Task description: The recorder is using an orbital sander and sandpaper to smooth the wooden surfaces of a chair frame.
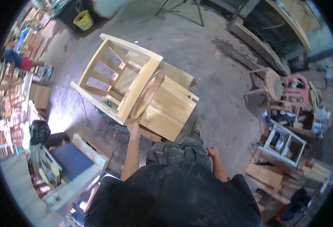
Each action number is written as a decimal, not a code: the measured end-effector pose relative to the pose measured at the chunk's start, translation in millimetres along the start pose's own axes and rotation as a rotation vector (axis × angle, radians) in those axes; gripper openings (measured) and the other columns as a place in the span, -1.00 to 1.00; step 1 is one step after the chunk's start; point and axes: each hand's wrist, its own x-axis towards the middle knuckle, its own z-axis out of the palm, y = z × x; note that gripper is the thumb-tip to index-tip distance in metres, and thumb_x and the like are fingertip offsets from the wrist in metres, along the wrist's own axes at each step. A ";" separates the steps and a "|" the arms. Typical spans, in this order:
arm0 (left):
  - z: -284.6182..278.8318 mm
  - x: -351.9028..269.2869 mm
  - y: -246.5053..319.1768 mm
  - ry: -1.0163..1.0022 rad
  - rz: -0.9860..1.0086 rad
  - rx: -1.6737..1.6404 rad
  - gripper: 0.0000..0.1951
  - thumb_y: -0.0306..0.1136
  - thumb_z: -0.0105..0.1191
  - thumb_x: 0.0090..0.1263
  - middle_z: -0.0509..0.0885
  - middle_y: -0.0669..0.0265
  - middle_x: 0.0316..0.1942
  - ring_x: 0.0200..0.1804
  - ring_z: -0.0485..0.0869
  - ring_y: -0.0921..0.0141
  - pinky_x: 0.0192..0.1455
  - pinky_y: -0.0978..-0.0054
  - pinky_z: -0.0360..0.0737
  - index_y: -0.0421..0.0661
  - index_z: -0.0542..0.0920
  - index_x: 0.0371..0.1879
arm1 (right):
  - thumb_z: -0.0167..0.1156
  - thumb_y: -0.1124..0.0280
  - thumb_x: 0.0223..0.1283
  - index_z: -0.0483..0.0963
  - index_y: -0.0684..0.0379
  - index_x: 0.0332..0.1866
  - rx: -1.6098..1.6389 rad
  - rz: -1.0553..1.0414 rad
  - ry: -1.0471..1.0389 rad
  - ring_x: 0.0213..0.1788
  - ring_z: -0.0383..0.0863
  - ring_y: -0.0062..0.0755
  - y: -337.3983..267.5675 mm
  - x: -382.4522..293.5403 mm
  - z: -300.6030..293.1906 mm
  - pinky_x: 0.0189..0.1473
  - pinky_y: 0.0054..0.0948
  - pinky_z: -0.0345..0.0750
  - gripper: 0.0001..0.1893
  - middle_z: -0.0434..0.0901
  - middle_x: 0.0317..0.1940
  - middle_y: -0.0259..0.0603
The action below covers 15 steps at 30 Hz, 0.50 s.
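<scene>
In the head view, my left hand [133, 127] is at the near lower corner of a pale slatted wooden chair frame [140, 89]; its fingers are partly hidden by the wood, and its exact grip cannot be seen. Curved rails and several slats make up the frame, which lies tilted over a wooden panel [169, 109] with small cut-outs near its right corner. My right hand [212, 151] hangs beside my right thigh with fingers curled; a small part of something shows at the fingers, too small to name.
A pink chair [294, 90] stands at the right, above a pale wooden frame [283, 143] and stacked boards. At left are a blue-topped workbench [72, 160] and cables on the floor. A yellow bucket [83, 20] and tripod legs [180, 12] are farther off. Another person sits far left.
</scene>
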 end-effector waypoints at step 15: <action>68.2 -180.2 75.7 0.375 0.197 -0.117 -0.27 -0.65 0.11 0.41 0.46 -0.16 0.45 0.42 0.55 0.16 0.47 0.30 0.49 -0.31 0.18 0.59 | 0.28 0.34 0.23 0.56 0.23 -0.13 -0.320 -0.641 0.031 -0.69 0.59 -0.36 -131.2 262.9 -146.6 -0.56 -0.29 0.56 -0.78 0.58 -0.67 -0.20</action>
